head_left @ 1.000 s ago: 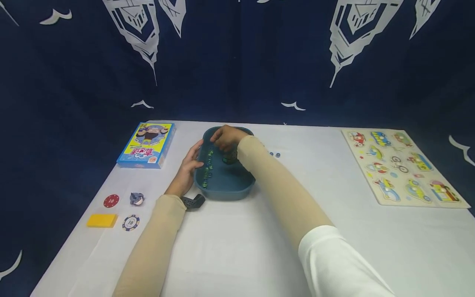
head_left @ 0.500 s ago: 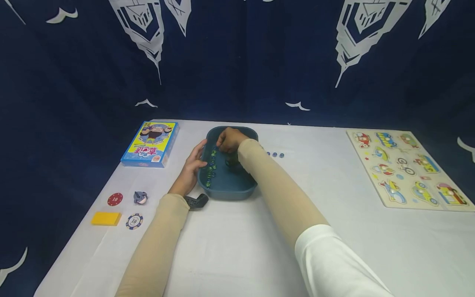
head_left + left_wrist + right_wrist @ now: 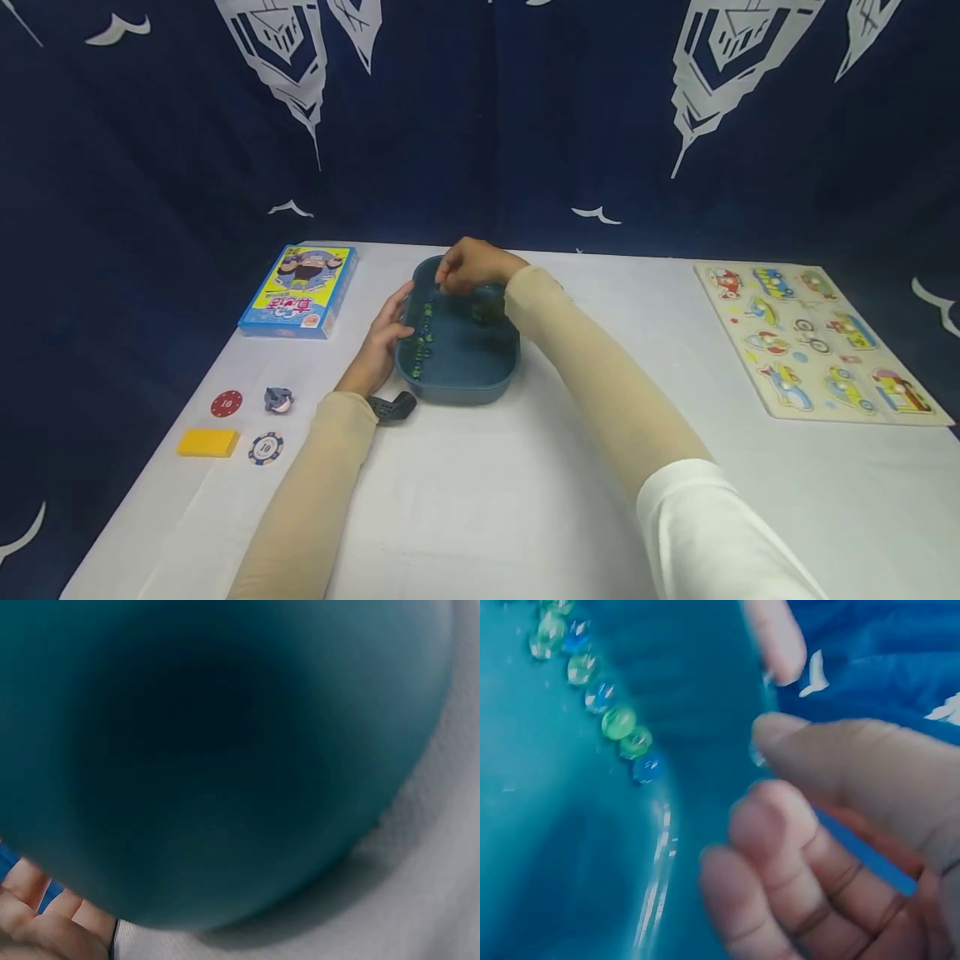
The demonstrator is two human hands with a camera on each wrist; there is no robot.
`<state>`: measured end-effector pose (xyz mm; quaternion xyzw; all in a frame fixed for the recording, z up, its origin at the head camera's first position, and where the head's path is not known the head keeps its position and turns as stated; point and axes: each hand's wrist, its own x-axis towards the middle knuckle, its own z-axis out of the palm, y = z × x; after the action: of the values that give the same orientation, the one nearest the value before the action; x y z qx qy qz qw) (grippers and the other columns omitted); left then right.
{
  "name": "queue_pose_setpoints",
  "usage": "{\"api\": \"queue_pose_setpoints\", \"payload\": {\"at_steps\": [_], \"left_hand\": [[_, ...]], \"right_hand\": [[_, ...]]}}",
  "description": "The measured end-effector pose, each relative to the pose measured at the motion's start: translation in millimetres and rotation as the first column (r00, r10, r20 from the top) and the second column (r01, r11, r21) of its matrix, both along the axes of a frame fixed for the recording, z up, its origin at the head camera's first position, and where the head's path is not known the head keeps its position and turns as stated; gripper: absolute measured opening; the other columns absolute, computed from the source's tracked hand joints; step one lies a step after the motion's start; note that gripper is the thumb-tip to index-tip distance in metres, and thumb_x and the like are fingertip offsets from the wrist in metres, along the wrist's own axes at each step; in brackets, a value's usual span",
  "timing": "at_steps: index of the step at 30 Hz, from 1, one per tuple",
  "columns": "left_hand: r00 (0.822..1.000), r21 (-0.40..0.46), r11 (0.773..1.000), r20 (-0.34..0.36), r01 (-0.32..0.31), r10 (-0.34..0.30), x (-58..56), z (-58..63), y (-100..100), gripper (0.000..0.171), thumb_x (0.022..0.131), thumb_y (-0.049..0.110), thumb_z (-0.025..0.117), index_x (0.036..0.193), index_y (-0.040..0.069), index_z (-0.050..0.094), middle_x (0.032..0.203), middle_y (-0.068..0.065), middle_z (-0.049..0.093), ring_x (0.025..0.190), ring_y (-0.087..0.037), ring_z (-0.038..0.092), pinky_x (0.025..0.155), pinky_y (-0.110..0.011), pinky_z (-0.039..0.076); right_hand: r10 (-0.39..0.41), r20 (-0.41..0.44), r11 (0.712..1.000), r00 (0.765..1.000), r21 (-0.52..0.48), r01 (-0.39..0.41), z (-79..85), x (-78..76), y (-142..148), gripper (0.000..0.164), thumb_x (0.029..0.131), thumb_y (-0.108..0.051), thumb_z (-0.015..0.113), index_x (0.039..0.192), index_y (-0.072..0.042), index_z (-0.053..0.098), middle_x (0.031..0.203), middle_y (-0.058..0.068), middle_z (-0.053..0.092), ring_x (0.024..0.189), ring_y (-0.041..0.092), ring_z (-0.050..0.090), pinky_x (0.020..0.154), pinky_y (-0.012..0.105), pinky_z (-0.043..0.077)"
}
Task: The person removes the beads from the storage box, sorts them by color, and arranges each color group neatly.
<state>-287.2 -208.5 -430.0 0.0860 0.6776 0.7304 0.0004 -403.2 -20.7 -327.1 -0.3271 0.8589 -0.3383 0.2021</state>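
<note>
A blue-green plastic basin (image 3: 468, 354) stands mid-table. My left hand (image 3: 375, 346) holds its left side, thumb over the rim and fingers along the outer wall. In the left wrist view the basin wall (image 3: 217, 772) fills most of the picture, the fingers (image 3: 60, 922) at the lower left. Green and blue glass marbles (image 3: 423, 337) lie in a row along the basin's left inner edge; close up, a blue marble (image 3: 648, 766) ends the row. Over the basin's far part, my right hand (image 3: 472, 265) pinches a small shiny marble (image 3: 757, 755), mostly hidden by thumb and forefinger.
A blue-and-yellow card box (image 3: 298, 290) lies at the back left. Nearer are a red chip (image 3: 227, 403), a shark figurine (image 3: 278, 400), a yellow block (image 3: 208, 443) and a white-and-blue chip (image 3: 266, 448). A wooden picture puzzle (image 3: 817, 342) lies at right.
My right hand has lowered toward the marble row, then risen and shifted slightly right. Its sleeve now covers the spot where loose marbles showed right of the basin. The left hand keeps its hold.
</note>
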Motion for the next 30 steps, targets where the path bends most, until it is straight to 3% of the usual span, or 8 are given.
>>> {"api": "queue_pose_setpoints", "payload": {"at_steps": [3,7,10,14,17,21,25,30], "left_hand": [[1.0,0.002,1.0,0.003,-0.001,0.001,0.4,0.1,0,0.083,0.079,0.005,0.042,0.159,0.015,0.024,0.165,-0.007,0.019,0.151,-0.027,0.014,0.119,-0.055,0.005],[1.0,0.012,1.0,0.001,0.0,0.0,1.7,-0.2,0,0.083,0.079,0.004,0.042,0.159,0.015,0.023,0.165,-0.007,0.019,0.151,-0.027,0.015,0.119,-0.053,0.007],[1.0,0.015,1.0,0.005,-0.001,0.001,2.6,-1.4,0,0.082,0.08,0.004,0.043,0.159,0.015,0.023,0.165,-0.008,0.02,0.15,-0.028,0.018,0.119,-0.053,0.007],[1.0,0.008,1.0,0.005,-0.006,0.006,3.4,-2.3,-2,0.082,0.08,0.005,0.042,0.159,0.015,0.023,0.164,-0.009,0.021,0.149,-0.029,0.02,0.119,-0.053,0.007],[1.0,0.006,1.0,0.005,-0.005,0.005,3.1,-2.0,-2,0.083,0.08,0.005,0.042,0.159,0.016,0.022,0.164,-0.009,0.021,0.149,-0.029,0.021,0.119,-0.052,0.009],[1.0,0.012,1.0,0.005,-0.003,0.003,1.7,-0.7,0,0.082,0.08,0.004,0.041,0.159,0.015,0.022,0.164,-0.008,0.021,0.148,-0.029,0.021,0.119,-0.051,0.01],[1.0,0.005,1.0,0.004,-0.008,0.008,1.3,0.6,1,0.082,0.08,0.004,0.041,0.159,0.016,0.022,0.165,-0.007,0.019,0.15,-0.028,0.018,0.119,-0.052,0.008],[1.0,0.007,1.0,0.01,-0.012,0.011,2.2,0.7,3,0.082,0.08,0.004,0.042,0.159,0.017,0.024,0.166,-0.004,0.017,0.151,-0.024,0.015,0.119,-0.051,0.006]], "right_hand": [[0.055,0.027,0.993,0.998,-0.105,-0.052,6.1,5.4,15,0.019,0.089,-0.006,0.069,0.106,0.002,0.072,0.093,0.011,0.072,0.077,0.022,0.063,0.073,0.035,0.054],[0.069,0.04,0.972,0.997,-0.227,-0.058,8.9,14.1,39,0.022,0.091,-0.009,0.07,0.11,0.002,0.071,0.096,0.02,0.07,0.077,0.027,0.061,0.072,0.035,0.053],[0.035,0.044,0.949,0.998,-0.315,-0.019,7.4,21.6,60,0.02,0.09,-0.01,0.071,0.108,0.0,0.072,0.094,0.024,0.068,0.073,0.023,0.059,0.071,0.036,0.052],[-0.05,0.032,0.916,0.998,-0.397,0.058,0.5,30.0,92,0.021,0.09,-0.012,0.072,0.108,-0.002,0.072,0.085,0.017,0.067,0.07,0.02,0.057,0.069,0.036,0.051],[-0.131,0.006,0.9,0.991,-0.419,0.122,-10.1,31.8,118,0.023,0.09,-0.015,0.072,0.109,-0.001,0.071,0.083,0.009,0.067,0.069,0.021,0.057,0.068,0.034,0.05],[-0.243,-0.01,0.885,0.97,-0.412,0.218,-30.2,30.1,151,0.026,0.091,-0.017,0.072,0.111,0.0,0.07,0.087,0.01,0.067,0.068,0.021,0.059,0.07,0.036,0.05],[-0.334,0.018,0.869,0.942,-0.38,0.315,-50.4,27.8,177,0.029,0.092,-0.019,0.07,0.113,0.0,0.069,0.088,0.009,0.067,0.068,0.019,0.059,0.071,0.037,0.05],[-0.419,0.06,0.845,0.906,-0.339,0.413,-72.4,23.3,198,0.028,0.091,-0.019,0.071,0.113,0.0,0.069,0.083,0.008,0.066,0.065,0.012,0.056,0.062,0.028,0.05]]}}
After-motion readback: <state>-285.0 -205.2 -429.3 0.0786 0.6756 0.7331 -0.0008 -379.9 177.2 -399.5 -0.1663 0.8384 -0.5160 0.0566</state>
